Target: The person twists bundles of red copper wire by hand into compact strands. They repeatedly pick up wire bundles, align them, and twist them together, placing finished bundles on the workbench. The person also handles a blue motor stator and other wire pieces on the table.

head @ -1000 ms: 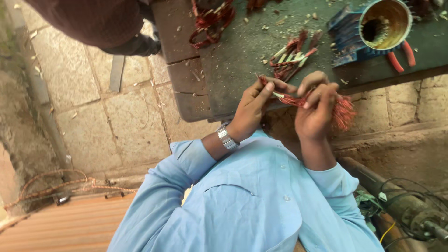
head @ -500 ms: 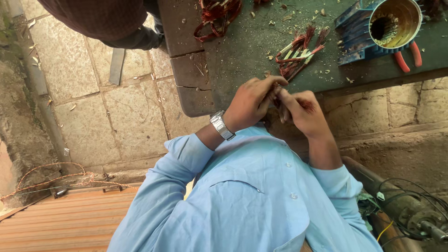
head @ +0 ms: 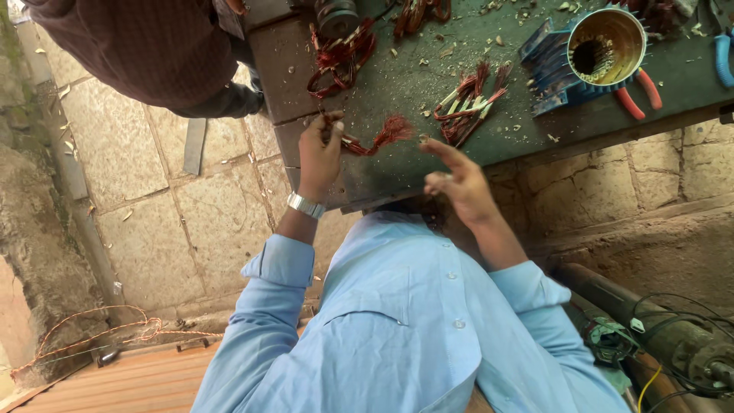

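Stone paving lay below a dark green workbench [head: 397, 92], its top littered with pale chips. Left hand [head: 319, 153] was at the bench's near edge, close to the near left corner, fingers closed around one end of a red-copper wire bundle [head: 375, 138]. The bundle ran rightward out of the fist and lay over the bench top, its frayed end fanned free just beyond the fingers. Right hand [head: 457, 180] hovered off the near edge, fingers spread apart, index extended, holding nothing; it stood near the bundle's frayed end but apart from it.

How the bundle sat inside the left fist was hidden by the fingers. A second wire bundle with pale sleeves [head: 466, 107] lay mid-bench. At the far right corner stood a blue motor housing [head: 596, 50] with a brass-coloured bore, red-handled pliers [head: 638, 95] beside it, partly under it. Another person's dark sleeve [head: 153, 46] was cut off at the upper left.
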